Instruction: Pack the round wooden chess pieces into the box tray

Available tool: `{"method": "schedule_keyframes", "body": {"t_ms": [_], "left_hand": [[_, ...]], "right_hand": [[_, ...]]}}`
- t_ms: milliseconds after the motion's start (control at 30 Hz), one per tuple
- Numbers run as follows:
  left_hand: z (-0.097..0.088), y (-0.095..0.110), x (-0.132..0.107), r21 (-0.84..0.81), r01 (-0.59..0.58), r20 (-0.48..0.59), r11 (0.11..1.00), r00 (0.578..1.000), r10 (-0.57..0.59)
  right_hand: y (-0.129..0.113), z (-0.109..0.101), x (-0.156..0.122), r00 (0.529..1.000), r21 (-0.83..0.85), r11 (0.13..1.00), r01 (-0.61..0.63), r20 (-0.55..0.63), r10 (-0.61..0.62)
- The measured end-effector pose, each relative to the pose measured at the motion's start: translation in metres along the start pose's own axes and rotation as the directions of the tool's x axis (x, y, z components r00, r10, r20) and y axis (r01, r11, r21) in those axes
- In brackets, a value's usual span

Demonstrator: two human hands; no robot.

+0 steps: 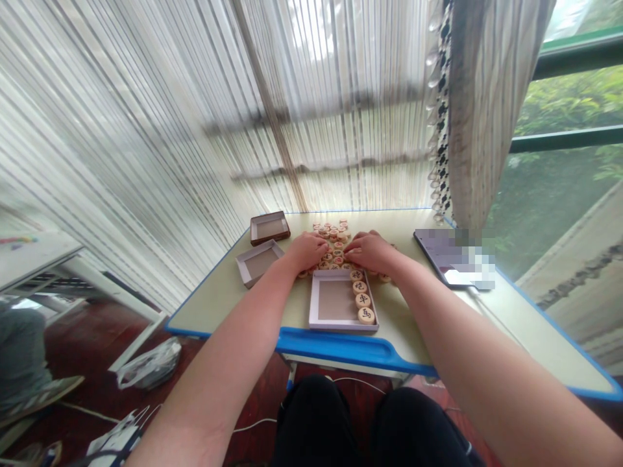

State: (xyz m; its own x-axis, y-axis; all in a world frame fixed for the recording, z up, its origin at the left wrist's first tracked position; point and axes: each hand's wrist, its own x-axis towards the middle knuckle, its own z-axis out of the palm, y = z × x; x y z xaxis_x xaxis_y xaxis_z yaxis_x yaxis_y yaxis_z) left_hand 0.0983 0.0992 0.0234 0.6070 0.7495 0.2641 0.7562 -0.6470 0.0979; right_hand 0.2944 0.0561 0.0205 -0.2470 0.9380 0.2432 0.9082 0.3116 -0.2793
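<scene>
A loose pile of round wooden Chinese chess pieces [337, 254] lies on the table, several with red or black characters. My left hand [309, 250] rests at the pile's left side, its fingers slightly bent and reaching over pieces. From the right, my right hand [370, 250] touches the pile with fingers extended inward; I see no piece lifted in either hand. Some pieces are hidden under both hands. Just in front is a shallow white-rimmed box [314, 305]. Along its right wall runs a column of pieces [363, 300] with black characters facing up.
Behind my left forearm sit a second shallow box [257, 261] and a dark-sided box [270, 228]. A phone or tablet [445, 256] with a white cable lies on the right. The table [209, 305] has a blue edge; curtains [341, 130] hang behind it. A person's leg [24, 350] shows at left.
</scene>
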Motion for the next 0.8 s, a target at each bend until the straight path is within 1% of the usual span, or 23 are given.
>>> {"method": "schedule_keyframes", "body": {"t_ms": [100,233,333,433,533,633,700,733,800], "left_hand": [[0.001,-0.001,0.000,0.010,-0.017,-0.002,1.000,1.000,0.017],[-0.001,0.001,-0.003,0.007,0.029,-0.005,1.000,1.000,-0.029],[-0.003,0.003,-0.005,0.006,0.044,-0.002,0.999,0.999,-0.044],[-0.003,0.002,-0.006,0.017,0.040,-0.022,0.999,0.999,-0.039],[-0.001,0.000,-0.006,0.047,0.031,-0.044,0.998,0.999,-0.029],[0.001,-0.002,-0.003,0.070,0.028,-0.053,0.997,0.998,-0.024],[0.002,-0.004,-0.001,0.080,0.036,-0.049,0.996,0.998,-0.032],[0.002,-0.004,0.000,0.085,0.039,-0.047,0.996,0.998,-0.035],[0.003,-0.005,0.002,0.092,0.041,-0.045,0.995,0.998,-0.037]], "right_hand": [[-0.002,0.001,0.000,0.999,-0.033,0.999,-0.033,0.033,0.034],[-0.001,0.001,-0.001,0.997,-0.038,0.997,-0.064,0.038,0.065],[0.002,0.002,-0.001,0.996,-0.016,0.996,-0.084,0.013,0.084],[0.007,0.002,-0.001,0.988,-0.005,0.989,-0.145,-0.050,0.145],[0.014,-0.001,-0.001,0.963,-0.008,0.972,-0.234,-0.136,0.231],[0.019,-0.004,-0.002,0.933,-0.008,0.950,-0.313,-0.187,0.307],[0.021,-0.006,-0.003,0.904,0.022,0.930,-0.367,-0.224,0.363],[0.021,-0.008,-0.004,0.889,0.049,0.923,-0.382,-0.254,0.381],[0.023,-0.011,-0.004,0.856,0.120,0.923,-0.365,-0.347,0.383]]}}
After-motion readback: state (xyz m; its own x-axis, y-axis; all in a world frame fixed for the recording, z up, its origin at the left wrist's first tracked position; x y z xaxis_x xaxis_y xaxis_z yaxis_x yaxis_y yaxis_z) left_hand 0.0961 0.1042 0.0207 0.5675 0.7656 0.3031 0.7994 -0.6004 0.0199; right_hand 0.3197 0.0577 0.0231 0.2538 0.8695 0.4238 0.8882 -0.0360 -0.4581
